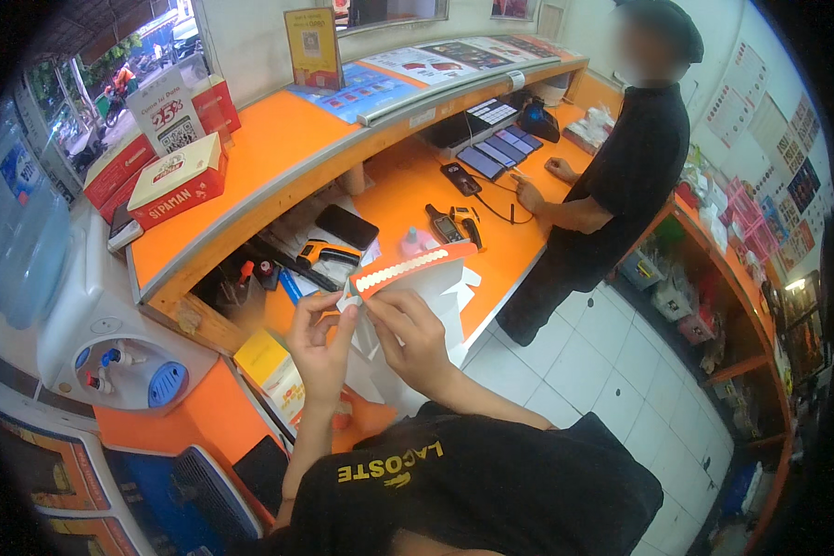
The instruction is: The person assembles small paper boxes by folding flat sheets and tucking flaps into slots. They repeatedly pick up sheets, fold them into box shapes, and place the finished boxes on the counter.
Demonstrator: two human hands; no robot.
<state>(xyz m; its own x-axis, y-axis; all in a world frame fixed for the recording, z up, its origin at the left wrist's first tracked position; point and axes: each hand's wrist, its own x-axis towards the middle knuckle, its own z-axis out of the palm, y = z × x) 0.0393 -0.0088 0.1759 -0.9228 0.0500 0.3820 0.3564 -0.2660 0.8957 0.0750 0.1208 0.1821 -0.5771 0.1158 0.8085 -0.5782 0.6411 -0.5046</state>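
Both hands hold a partly folded cardboard box (415,267), white with an orange side wall that carries a white wavy strip. Fingers of my left hand (318,341) pinch a small white flap at the box's left corner. Just right of it, my right hand (404,326) grips the same corner from below, its fingertips partly hidden by the card. White cut tabs stick out at the box's right end. Behind the box, on the orange counter, are a black phone (347,225) and an orange-and-black handheld device (328,253).
A person in black (621,157) stands at the counter (408,190) on the right, hands near several phones. Red and cream boxes (178,181) sit on the raised ledge. A white water dispenser (125,343) stands left; shelves (746,357) line the right wall.
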